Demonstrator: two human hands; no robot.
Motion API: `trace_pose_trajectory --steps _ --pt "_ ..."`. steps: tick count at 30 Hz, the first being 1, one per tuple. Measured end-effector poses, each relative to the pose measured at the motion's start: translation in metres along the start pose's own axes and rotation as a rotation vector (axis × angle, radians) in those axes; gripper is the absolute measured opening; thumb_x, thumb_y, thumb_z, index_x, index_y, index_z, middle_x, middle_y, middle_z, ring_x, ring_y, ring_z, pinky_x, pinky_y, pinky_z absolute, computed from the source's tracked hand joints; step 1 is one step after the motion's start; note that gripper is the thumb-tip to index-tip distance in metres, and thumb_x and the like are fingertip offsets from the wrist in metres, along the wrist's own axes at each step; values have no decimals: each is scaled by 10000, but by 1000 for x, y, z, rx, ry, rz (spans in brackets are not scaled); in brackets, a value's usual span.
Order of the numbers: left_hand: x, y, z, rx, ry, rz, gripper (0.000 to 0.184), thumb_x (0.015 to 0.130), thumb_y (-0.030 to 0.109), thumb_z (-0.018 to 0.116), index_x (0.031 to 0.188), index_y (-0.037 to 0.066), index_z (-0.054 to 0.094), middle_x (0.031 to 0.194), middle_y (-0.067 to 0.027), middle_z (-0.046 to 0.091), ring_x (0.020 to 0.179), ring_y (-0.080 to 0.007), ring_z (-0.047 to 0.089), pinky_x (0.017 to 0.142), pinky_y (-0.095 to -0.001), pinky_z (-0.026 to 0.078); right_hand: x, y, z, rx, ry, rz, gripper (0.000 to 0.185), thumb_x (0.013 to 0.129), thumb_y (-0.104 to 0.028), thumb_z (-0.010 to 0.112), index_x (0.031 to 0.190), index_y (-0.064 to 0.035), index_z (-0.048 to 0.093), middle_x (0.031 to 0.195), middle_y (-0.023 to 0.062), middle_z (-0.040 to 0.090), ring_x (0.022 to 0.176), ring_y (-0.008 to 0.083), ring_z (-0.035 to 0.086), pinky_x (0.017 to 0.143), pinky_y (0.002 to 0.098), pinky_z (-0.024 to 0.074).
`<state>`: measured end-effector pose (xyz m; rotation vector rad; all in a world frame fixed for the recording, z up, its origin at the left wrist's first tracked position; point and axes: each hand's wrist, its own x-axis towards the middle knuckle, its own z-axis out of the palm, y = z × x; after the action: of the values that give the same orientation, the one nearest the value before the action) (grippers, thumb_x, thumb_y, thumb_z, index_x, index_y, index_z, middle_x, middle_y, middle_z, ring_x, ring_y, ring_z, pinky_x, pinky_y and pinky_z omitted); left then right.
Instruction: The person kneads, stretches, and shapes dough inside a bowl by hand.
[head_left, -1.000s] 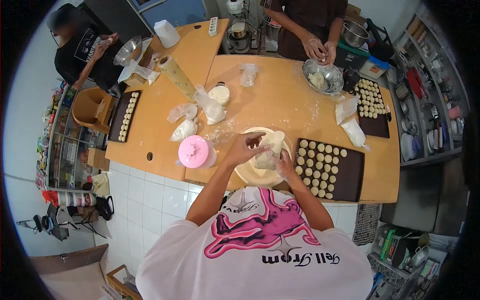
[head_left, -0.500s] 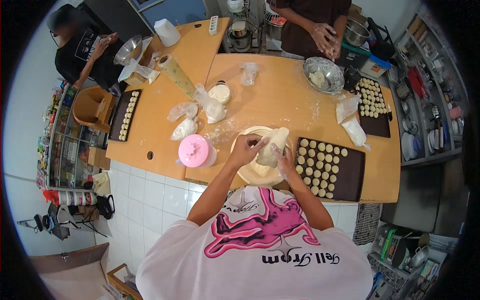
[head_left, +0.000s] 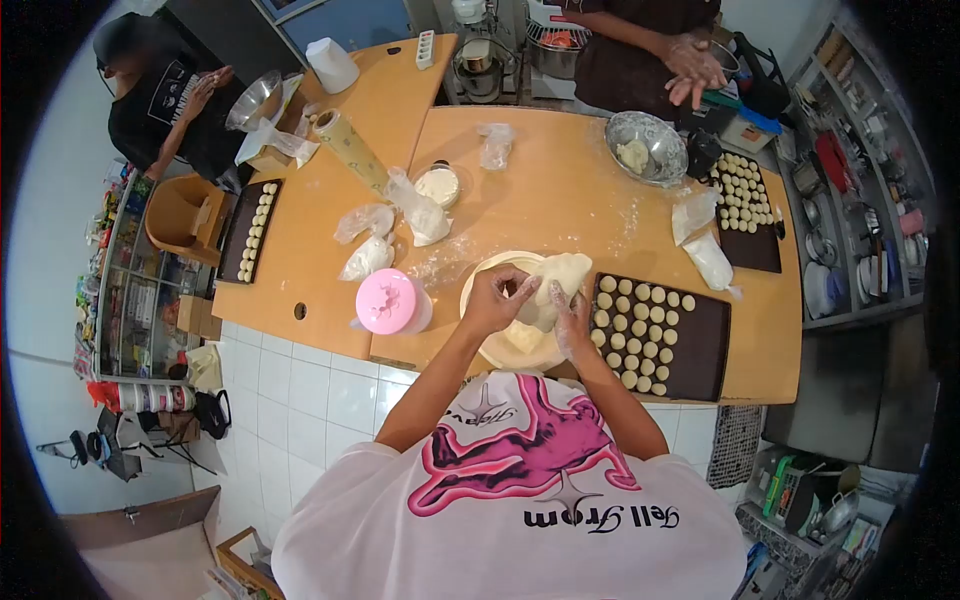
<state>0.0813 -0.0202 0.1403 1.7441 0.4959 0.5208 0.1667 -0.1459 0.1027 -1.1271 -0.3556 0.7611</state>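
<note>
A pale lump of dough [head_left: 562, 275] is held above a round cream bowl [head_left: 473, 282]. My right hand [head_left: 572, 325] grips it from below and the right, with flour on the fingers. On its left side, my left hand [head_left: 497, 298] has thumb and fingers curled together at the dough's edge. More dough [head_left: 524, 337] lies in the bowl beneath my hands. Just right of the bowl, a dark baking tray [head_left: 700, 352] carries rows of small round dough balls [head_left: 637, 330]. A pink-lidded container [head_left: 392, 302] stands left of the bowl.
Flour bags [head_left: 428, 220], a film roll [head_left: 352, 152] and a tub of white powder [head_left: 438, 186] lie farther back. A metal bowl [head_left: 668, 150] with dough sits near a co-worker's hands [head_left: 692, 68]. Another person [head_left: 165, 100] stands at left. More trays [head_left: 752, 250] hold dough balls.
The dough has shifted slightly right and changed shape in my hands. My left hand has turned a little, its fingers more curled. The co-worker's hands at the back have moved right.
</note>
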Motion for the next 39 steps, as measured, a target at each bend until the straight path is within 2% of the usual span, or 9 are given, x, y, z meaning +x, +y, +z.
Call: trace_pose_trajectory --steps 3,7,10,13,16,21,24,27,39 --pt "2 -5 6 -88 36 -28 217 820 207 679 765 -1 652 633 13 525 577 -62 427 535 -237 369 1 0 4 122 60 57 365 895 -268 582 1123 14 538 1014 55 597 902 116 550 776 265 438" --pt "3 -11 13 -218 106 -25 203 806 208 693 811 9 650 661 22 505 605 -65 430 546 -238 377 0 -11 7 76 86 47 366 903 -276 568 1130 9 530 1022 54 589 920 117 546 784 269 438" --pt "2 2 12 -1 143 3 212 777 208 719 820 11 653 679 4 518 623 -80 455 565 -242 399 4 2 4 170 96 55 367 912 -274 552 1161 -9 500 1062 62 571 959 132 542 814 287 444" --pt "1 -5 3 151 21 61 238 730 197 757 857 15 671 685 -21 544 635 -102 487 588 -245 419 7 6 0 238 92 39 392 920 -280 535 1209 -27 456 1113 79 549 1001 150 539 846 302 449" --pt "-2 -3 -4 114 -15 182 260 700 140 770 902 4 678 753 -58 602 660 -119 510 610 -255 430 8 3 3 269 115 -6 444 913 -340 540 1193 -2 472 1080 82 557 963 147 544 812 292 451" --pt "-3 -5 -7 146 0 109 249 679 143 786 869 12 691 773 -70 624 665 -124 528 612 -257 436 7 -6 8 320 113 55 479 909 -372 537 1214 -13 449 1087 90 551 996 162 542 829 313 459" --pt "-4 -5 -6 122 28 106 239 680 149 786 850 12 688 759 -62 617 657 -121 523 609 -259 433 4 -14 12 441 106 146 408 929 -189 514 1293 -154 333 1217 62 463 1112 194 486 909 356 444" --pt "-4 -1 -5 118 72 90 223 687 150 781 822 8 676 728 -48 593 645 -117 503 599 -260 423 1 -14 18 327 127 77 445 908 -327 554 1218 -27 442 1107 80 545 1008 153 541 842 314 462" --pt "-4 -2 4 89 76 81 173 788 140 700 727 -20 674 670 -64 578 607 -101 461 545 -258 372 1 -11 20 346 83 70 420 928 -326 519 1218 -37 426 1127 75 532 1037 153 533 865 314 462"
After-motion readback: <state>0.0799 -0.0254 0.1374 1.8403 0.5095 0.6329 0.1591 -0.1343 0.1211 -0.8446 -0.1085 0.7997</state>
